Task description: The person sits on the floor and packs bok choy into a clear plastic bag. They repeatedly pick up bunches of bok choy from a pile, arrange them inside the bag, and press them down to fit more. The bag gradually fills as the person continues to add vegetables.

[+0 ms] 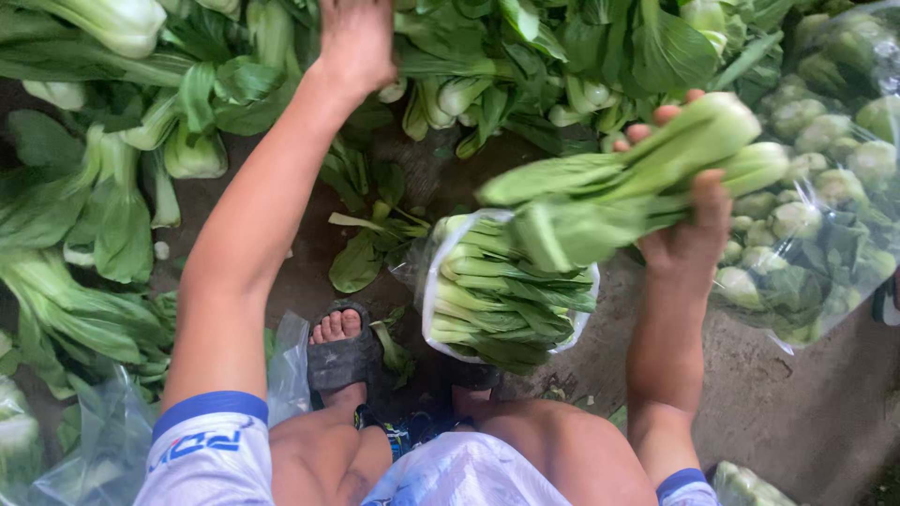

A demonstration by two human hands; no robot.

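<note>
Right hand point(692, 234) clamped around stems of a bok choy bunch point(637, 178), held level above open clear bag point(506, 290) of packed greens, within easy loading reach. Left hand point(354, 42) extended into loose bok choy pile point(487, 66); finger closure indeterminate. Filled bag point(825, 187) alongside, right.

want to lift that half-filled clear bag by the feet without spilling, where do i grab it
Probably by the open plastic rim of the bag, from above at both sides: it stands mouth-up, packed with bok choy stalks, and the thin film gives no firmer hold lower down.
</note>
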